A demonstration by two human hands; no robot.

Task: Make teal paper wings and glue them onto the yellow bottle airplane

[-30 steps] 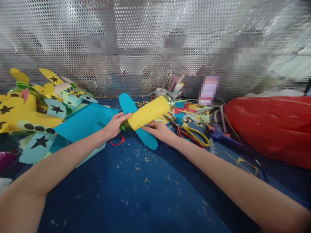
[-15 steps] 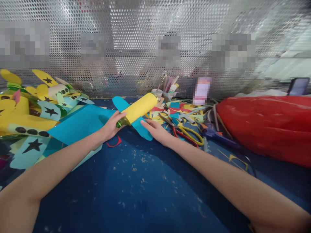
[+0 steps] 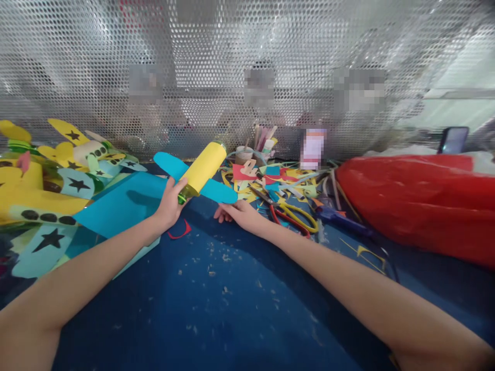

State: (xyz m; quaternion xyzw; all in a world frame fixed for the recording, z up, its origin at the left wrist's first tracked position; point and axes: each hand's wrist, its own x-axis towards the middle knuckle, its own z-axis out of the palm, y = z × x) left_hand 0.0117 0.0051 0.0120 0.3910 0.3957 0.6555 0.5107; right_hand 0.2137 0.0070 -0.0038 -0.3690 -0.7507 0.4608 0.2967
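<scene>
My left hand (image 3: 169,202) grips the near, green end of a yellow paper-wrapped bottle plane (image 3: 202,168), which tilts up and away above the blue table (image 3: 232,299). A turquoise paper wing (image 3: 215,190) crosses under the yellow body. My right hand (image 3: 234,211) lies low on the table just below the wing's near tip, fingers stretched out and holding nothing.
Finished yellow and turquoise paper planes with black stars (image 3: 42,175) pile at the left beside a turquoise sheet (image 3: 119,203). Yellow-handled scissors (image 3: 296,215) and paper scraps (image 3: 278,178) lie right of my hands. A red plastic bag (image 3: 417,201) fills the right. A perforated metal screen (image 3: 247,67) stands behind.
My left hand has lifted the plane up and to the left, so it tilts more steeply. My right hand has come off the wing and dropped to the table.
</scene>
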